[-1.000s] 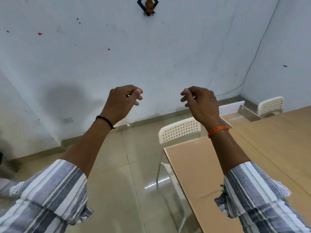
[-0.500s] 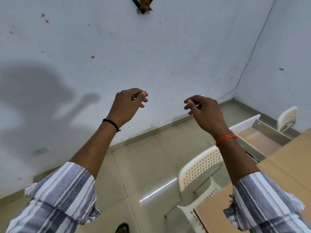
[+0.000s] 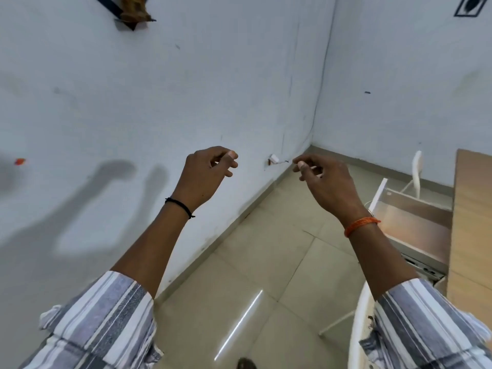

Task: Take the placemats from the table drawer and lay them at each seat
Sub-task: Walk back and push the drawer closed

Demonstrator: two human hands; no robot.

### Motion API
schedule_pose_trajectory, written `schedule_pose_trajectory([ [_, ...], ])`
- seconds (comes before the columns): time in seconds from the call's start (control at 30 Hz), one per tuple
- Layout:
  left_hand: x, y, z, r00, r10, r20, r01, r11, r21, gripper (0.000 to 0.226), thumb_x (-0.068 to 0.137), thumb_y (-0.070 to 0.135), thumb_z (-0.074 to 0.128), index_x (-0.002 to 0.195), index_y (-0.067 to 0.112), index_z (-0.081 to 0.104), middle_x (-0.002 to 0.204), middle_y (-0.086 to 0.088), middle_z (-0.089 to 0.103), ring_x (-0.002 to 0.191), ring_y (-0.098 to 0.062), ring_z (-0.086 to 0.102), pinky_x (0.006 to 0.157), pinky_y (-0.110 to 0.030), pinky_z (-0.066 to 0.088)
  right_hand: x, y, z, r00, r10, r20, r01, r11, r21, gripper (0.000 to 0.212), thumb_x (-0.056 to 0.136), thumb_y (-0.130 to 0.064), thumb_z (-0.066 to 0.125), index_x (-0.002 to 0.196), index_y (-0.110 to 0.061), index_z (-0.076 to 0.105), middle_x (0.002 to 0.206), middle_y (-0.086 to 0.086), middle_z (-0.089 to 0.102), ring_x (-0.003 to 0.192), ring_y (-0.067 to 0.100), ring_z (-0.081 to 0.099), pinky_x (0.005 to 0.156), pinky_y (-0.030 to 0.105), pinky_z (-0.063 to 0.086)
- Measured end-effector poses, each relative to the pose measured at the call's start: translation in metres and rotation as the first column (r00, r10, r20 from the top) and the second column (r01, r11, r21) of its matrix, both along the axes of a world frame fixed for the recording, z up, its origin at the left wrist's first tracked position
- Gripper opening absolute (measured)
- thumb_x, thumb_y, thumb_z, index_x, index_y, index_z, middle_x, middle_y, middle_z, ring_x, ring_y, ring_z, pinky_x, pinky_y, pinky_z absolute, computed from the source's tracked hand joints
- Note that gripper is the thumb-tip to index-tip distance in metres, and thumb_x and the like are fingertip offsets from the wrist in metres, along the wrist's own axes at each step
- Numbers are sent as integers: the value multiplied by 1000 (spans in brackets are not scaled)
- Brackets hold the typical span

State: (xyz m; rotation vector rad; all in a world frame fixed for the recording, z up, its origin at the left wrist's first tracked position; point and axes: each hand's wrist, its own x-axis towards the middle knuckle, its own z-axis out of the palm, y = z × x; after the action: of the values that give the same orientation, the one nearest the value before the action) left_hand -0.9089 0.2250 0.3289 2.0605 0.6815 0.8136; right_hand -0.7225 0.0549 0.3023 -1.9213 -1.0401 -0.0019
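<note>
Both of my hands are raised in front of me, over the floor and before the white wall. My left hand (image 3: pixel 205 177) wears a black wristband; its fingers hang loosely curled and hold nothing. My right hand (image 3: pixel 324 182), with an orange wristband, is also loosely curled and holds nothing. The table drawer (image 3: pixel 415 222) stands pulled out from the wooden table (image 3: pixel 471 209) at the right, below and right of my right hand. Its bare brown bottom shows. I see no placemat in this view.
A white chair (image 3: pixel 416 169) stands beyond the drawer near the room's corner. Another white chair's back (image 3: pixel 359 328) is at the bottom right, beside my right sleeve. Tiled floor (image 3: pixel 266 262) runs between the wall and the table. A small white fitting (image 3: pixel 274 159) sticks out of the wall.
The view has swung right and closer to the corner; the open drawer now lies nearer and the table has slid to the right edge. Both hands stay raised and loosely curled.
</note>
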Motion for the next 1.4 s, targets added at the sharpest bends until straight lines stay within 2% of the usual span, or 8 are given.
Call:
schedule_pose_trajectory([
  [0.27,207,104,-6,959,-283,-14,283,959,8,27,98,31,53,100,13,72,91,2,74,76,-11,72,74,-30,55,157,82,-17,970,-244,3,243,968,53,19,93,-37,51,100,-34,69,88,-20,71,82,6,68,80,42,57],
  [0.43,335,145,-5,887,-461,-33,461,888,-8,28,98,33,53,99,13,72,91,4,74,77,-13,72,81,-39,56,247,98,-18,907,-418,-52,420,907,19,17,96,-28,53,102,-29,70,90,-17,72,83,8,69,83,40,56],
  [0.6,446,165,-17,788,-615,-14,614,788,-48,27,98,32,52,101,13,71,91,3,74,77,-13,72,79,-34,55,311,105,-23,815,-574,-80,575,818,-9,18,96,-27,55,103,-26,71,90,-17,72,83,7,69,85,39,56],
  [0.87,617,170,-40,515,-857,-17,855,515,-59,27,98,32,52,103,15,71,92,6,74,77,-8,72,81,-35,57,400,113,-46,589,-805,-68,806,591,-15,15,94,-25,57,99,-26,72,86,-15,74,82,8,70,82,42,58],
  [1.0,690,174,-45,324,-945,-46,942,327,-81,30,98,36,52,102,14,72,93,6,74,77,-8,72,79,-32,57,424,128,-54,417,-903,-104,907,421,-14,15,93,-21,58,96,-24,72,88,-9,74,81,9,70,82,39,58],
  [1.2,764,147,-68,66,-996,-65,984,75,-159,26,99,30,52,100,15,73,91,4,75,76,-8,72,71,-23,53,437,137,-75,164,-967,-194,974,191,-126,18,96,-16,56,102,-22,72,96,-6,73,88,10,68,85,32,57],
  [1.3,792,120,-92,-66,-993,-93,977,-45,-207,28,98,30,53,101,11,73,92,3,75,78,-11,72,71,-23,53,448,130,-97,36,-975,-221,981,77,-179,17,97,-19,55,103,-22,71,94,-7,73,83,9,69,85,34,57],
  [1.4,816,93,-112,-158,-979,-128,963,-125,-238,29,98,30,53,101,9,72,93,0,75,78,-12,73,72,-24,54,457,118,-121,-61,-962,-265,981,-9,-194,17,97,-20,55,101,-24,70,92,-9,73,79,9,70,82,37,58],
])
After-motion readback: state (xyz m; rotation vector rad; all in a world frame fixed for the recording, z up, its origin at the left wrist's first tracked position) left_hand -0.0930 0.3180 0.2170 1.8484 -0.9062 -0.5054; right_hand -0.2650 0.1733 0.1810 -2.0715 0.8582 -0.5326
